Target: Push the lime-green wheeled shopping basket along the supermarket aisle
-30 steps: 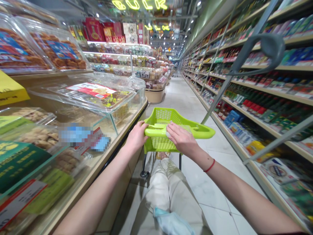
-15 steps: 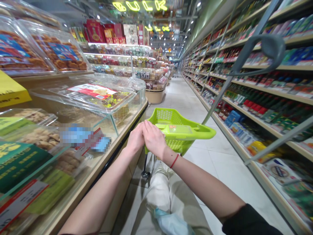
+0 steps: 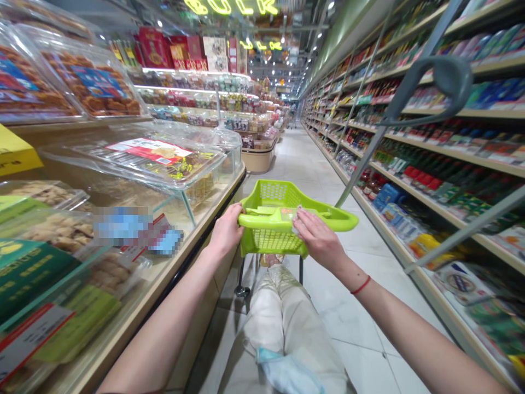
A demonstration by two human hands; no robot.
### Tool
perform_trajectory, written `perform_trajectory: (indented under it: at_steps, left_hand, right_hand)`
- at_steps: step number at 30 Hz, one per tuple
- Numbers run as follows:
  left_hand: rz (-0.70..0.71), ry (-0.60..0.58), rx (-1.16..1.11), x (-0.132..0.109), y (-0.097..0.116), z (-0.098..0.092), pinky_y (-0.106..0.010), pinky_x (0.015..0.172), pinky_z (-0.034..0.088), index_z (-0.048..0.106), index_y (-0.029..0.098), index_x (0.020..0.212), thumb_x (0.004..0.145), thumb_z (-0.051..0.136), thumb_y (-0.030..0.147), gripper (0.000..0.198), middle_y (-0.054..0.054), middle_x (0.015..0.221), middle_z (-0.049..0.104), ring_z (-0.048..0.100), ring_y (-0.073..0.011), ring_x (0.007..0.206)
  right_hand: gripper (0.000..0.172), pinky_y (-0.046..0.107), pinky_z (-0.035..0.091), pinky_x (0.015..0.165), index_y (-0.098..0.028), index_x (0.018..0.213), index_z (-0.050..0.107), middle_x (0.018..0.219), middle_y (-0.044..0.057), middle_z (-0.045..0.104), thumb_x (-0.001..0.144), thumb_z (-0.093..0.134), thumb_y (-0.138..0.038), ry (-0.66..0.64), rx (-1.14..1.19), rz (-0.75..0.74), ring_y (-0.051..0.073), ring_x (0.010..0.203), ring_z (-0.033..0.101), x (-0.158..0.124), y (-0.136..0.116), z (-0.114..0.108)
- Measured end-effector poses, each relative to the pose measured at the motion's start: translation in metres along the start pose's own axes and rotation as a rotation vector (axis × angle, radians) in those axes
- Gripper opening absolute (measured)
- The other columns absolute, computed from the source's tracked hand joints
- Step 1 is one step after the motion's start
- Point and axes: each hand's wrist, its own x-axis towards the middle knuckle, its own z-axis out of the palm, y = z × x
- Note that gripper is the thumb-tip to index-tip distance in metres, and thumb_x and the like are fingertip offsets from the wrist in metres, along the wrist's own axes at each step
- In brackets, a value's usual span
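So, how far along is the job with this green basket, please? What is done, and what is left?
Done: little so far, as no goods show in the green wheeled basket. In hand: the left hand and right hand hold its handle bar. Left: the aisle runs on ahead, between clear-lidded food displays and stocked shelves.

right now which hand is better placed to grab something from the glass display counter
Probably your left hand: it sits at the left end of the lime-green basket handle, close beside the display counter edge. Your right hand lies farther over, toward the shelves.
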Motion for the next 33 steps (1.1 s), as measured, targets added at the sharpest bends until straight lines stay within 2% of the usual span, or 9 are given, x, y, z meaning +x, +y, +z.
perform_trajectory:
  at_steps: [4, 6, 9, 13, 18, 21, 26, 29, 33]
  left_hand:
    - [-0.005, 0.004, 0.013, 0.000, 0.002, 0.001, -0.037, 0.088, 0.055, 0.054, 0.026, 0.100, 0.076, 0.053, 0.008, 0.029, -0.006, 0.135, 0.059, 0.062, -0.0253, 0.118]
    - [-0.004, 0.012, 0.016, 0.000, 0.001, 0.001, -0.037, 0.089, 0.055, 0.053, 0.026, 0.099, 0.075, 0.053, 0.008, 0.030, -0.007, 0.135, 0.059, 0.061, -0.0253, 0.119]
    - [0.006, 0.023, 0.014, 0.000, -0.001, 0.002, -0.037, 0.089, 0.054, 0.054, 0.025, 0.099, 0.075, 0.053, 0.008, 0.030, -0.007, 0.135, 0.058, 0.061, -0.0252, 0.119]
    - [0.027, 0.019, -0.003, -0.001, -0.006, 0.000, -0.037, 0.090, 0.054, 0.055, 0.025, 0.100, 0.074, 0.053, 0.010, 0.030, -0.007, 0.135, 0.058, 0.062, -0.0249, 0.117]
    - [0.020, 0.013, -0.014, -0.001, -0.007, -0.003, -0.038, 0.093, 0.053, 0.057, 0.024, 0.099, 0.073, 0.053, 0.011, 0.029, -0.007, 0.135, 0.058, 0.062, -0.0256, 0.116]
    - [0.002, 0.020, -0.004, -0.001, -0.005, -0.002, -0.038, 0.094, 0.053, 0.057, 0.024, 0.099, 0.073, 0.053, 0.009, 0.030, -0.008, 0.135, 0.058, 0.062, -0.0260, 0.117]
    - [-0.037, 0.026, 0.030, -0.002, 0.001, 0.003, -0.038, 0.091, 0.054, 0.057, 0.024, 0.100, 0.074, 0.053, 0.007, 0.032, -0.006, 0.136, 0.057, 0.062, -0.0258, 0.116]
    - [-0.051, 0.038, 0.039, -0.002, 0.003, 0.005, -0.038, 0.092, 0.054, 0.057, 0.024, 0.101, 0.073, 0.054, 0.006, 0.034, -0.007, 0.136, 0.057, 0.062, -0.0261, 0.117]
    - [-0.050, 0.039, 0.031, -0.002, 0.000, 0.007, -0.038, 0.090, 0.055, 0.058, 0.022, 0.105, 0.076, 0.050, 0.007, 0.034, -0.009, 0.136, 0.057, 0.062, -0.0259, 0.117]
  right_hand:
    - [0.050, 0.049, 0.040, 0.116, -0.013, 0.147, 0.044, 0.147, 0.017, 0.050, 0.098, 0.045, -0.017, 0.050, -0.014, 0.088, 0.028, 0.141, 0.042, 0.006, -0.008, 0.008]
    - [0.049, 0.048, 0.039, 0.117, -0.012, 0.147, 0.044, 0.146, 0.017, 0.052, 0.099, 0.042, -0.018, 0.055, 0.014, 0.116, 0.027, 0.140, 0.043, 0.025, -0.025, 0.015]
    - [0.045, 0.048, 0.039, 0.116, -0.008, 0.138, 0.055, 0.139, 0.019, 0.058, 0.099, 0.046, -0.029, 0.023, 0.073, 0.153, 0.029, 0.136, 0.048, 0.061, -0.050, 0.022]
    - [0.038, 0.042, 0.040, 0.114, -0.010, 0.123, 0.065, 0.134, 0.018, 0.062, 0.100, 0.045, -0.031, -0.177, 0.119, 0.331, 0.027, 0.132, 0.052, 0.099, -0.053, 0.018]
    - [0.041, 0.031, 0.046, 0.097, -0.014, 0.108, 0.070, 0.113, 0.016, 0.072, 0.103, 0.034, -0.031, -0.523, 0.193, 0.559, 0.024, 0.112, 0.066, 0.123, -0.018, -0.001]
    - [0.046, 0.030, 0.045, 0.093, -0.010, 0.106, 0.072, 0.111, 0.020, 0.072, 0.103, 0.033, -0.036, -0.650, 0.153, 0.672, 0.025, 0.112, 0.066, 0.130, -0.005, -0.005]
    - [0.043, 0.031, 0.047, 0.088, -0.008, 0.107, 0.071, 0.107, 0.021, 0.072, 0.103, 0.035, -0.032, -0.583, 0.091, 0.728, 0.026, 0.104, 0.068, 0.134, -0.022, -0.002]
    - [0.037, 0.030, 0.046, 0.092, -0.009, 0.107, 0.069, 0.110, 0.018, 0.071, 0.103, 0.037, -0.028, -0.470, 0.094, 0.617, 0.023, 0.107, 0.066, 0.134, -0.049, 0.002]
    - [0.033, 0.032, 0.042, 0.102, -0.009, 0.113, 0.065, 0.119, 0.017, 0.067, 0.103, 0.039, -0.026, -0.352, 0.160, 0.359, 0.022, 0.117, 0.059, 0.136, -0.083, 0.015]
